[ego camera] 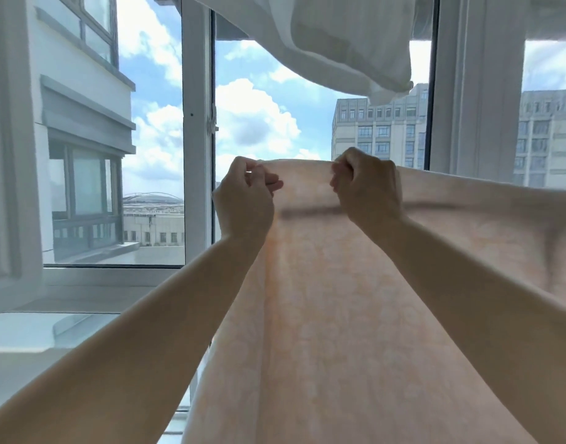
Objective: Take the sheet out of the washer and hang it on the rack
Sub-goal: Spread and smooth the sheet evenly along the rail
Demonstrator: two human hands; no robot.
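1. The left hand [243,200] pinches the top edge of the peach sheet [332,315] between thumb and curled fingers, close to the cloth's left border.
2. The right hand [364,187] is fisted around the same edge, just to the right, with a short taut stretch of hem between the 2 hands.
3. The sheet is out of the washer and held up in front of the window frame [196,123]; from the grip it falls down and toward the person, and its top edge runs on to the right, out of view.
4. The long axis of the held edge is roughly level, left to right. Most of the unsupported cloth lies to the right of the right hand, so that hand is the nearer one to feed it along.
5. A dark band shows through the cloth just below the hands; whether it is the rack's bar I cannot tell.
6. White laundry [348,43] hangs overhead, well above the grip.
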